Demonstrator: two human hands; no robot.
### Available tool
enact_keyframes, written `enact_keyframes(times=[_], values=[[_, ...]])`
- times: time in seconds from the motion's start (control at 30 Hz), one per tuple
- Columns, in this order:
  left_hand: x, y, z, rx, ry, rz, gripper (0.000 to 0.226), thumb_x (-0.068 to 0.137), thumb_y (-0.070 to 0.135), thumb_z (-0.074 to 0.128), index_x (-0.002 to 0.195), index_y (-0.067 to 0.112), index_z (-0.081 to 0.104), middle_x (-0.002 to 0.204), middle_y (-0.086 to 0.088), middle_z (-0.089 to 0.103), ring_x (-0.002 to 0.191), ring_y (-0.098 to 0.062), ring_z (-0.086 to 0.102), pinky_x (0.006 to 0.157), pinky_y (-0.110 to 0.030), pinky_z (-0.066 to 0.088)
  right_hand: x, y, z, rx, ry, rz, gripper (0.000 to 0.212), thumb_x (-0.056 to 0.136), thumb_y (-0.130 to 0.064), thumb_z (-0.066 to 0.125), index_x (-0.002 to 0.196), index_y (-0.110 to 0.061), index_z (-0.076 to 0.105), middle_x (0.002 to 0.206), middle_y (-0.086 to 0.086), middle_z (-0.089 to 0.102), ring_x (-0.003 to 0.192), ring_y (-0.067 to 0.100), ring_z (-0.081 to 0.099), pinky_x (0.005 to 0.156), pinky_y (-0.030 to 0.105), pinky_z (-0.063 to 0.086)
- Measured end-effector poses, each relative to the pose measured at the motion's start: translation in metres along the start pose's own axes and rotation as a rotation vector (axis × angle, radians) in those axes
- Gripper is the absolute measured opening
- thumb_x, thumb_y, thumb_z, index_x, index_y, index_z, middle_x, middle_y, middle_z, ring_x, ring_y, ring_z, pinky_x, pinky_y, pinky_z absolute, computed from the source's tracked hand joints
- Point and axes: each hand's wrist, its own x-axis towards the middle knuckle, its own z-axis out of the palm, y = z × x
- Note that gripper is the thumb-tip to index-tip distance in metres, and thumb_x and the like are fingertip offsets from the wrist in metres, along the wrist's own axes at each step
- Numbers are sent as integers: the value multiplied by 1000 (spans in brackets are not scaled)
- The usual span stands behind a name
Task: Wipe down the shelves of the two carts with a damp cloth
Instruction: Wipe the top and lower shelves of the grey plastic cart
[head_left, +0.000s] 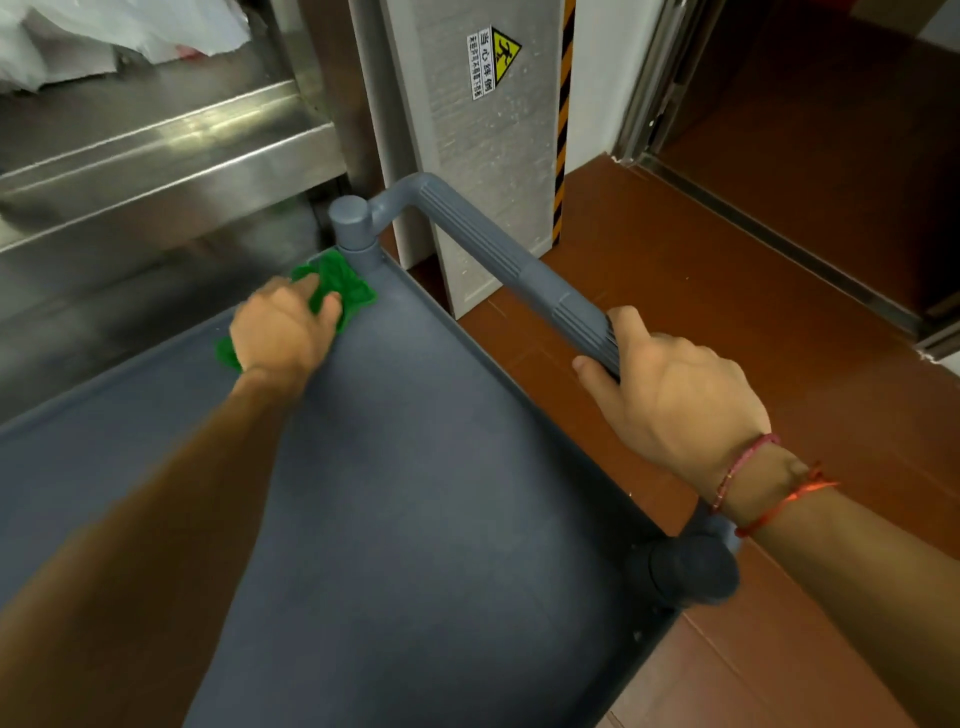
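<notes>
Red-brown floor tiles (675, 260) and a grey cart shelf (415, 467) fill most of what we see, with the cart's grey handle (498, 249) running across the middle.

Our left hand (283, 332) lies on the shelf just left of the handle's far end. Its fingers are curled over a green cloth (343, 283) and press it onto the shelf surface. The cloth is bunched into the shelf corner and touches the base of the round corner post (350, 218) that carries the far end of the handle. A bit of green also shows behind the wrist.

Our right hand (670, 395) grips the handle's near half, fingers wrapped round the ribbed bar and thumb lying along its left side. Two red thread bracelets (753, 478) circle that wrist, and just below them sits the dark post cap (696, 571) at the near end of the handle.

Left of the handle and beyond the cloth stands stainless steel shelving (156, 150), with white plastic (104, 36) on top. Beyond the handle's far end rises a pale panel bearing a yellow warning sticker (493, 60) and a black-and-yellow striped edge (563, 130). Right of the handle, a metal door threshold (779, 234) crosses the tiles.
</notes>
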Motion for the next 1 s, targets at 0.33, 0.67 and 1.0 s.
enact_keyframes(times=[0.33,0.67,1.0], values=[[-102,70,4,-134,-106,561,50,88,46,44,105,12,76,80,-8,70,70,-31,67,63,-35,54,-1,-3,-5,3,-20,2,40,99,-57,35,122,-24,34,75,-6,50,58,16,56,56,39,57],[-34,37,1,12,-36,160,46,99,40,50,136,13,58,122,-26,60,107,-47,58,86,-50,48,1,2,-1,8,2,-19,34,101,-53,36,116,-23,38,73,-4,54,58,17,56,57,39,57],[-212,113,-13,-164,-89,612,33,85,43,53,97,24,76,77,0,67,66,-27,65,55,-31,51,0,3,0,19,61,-28,34,100,-51,40,113,-19,40,68,-2,49,52,20,48,51,36,45]])
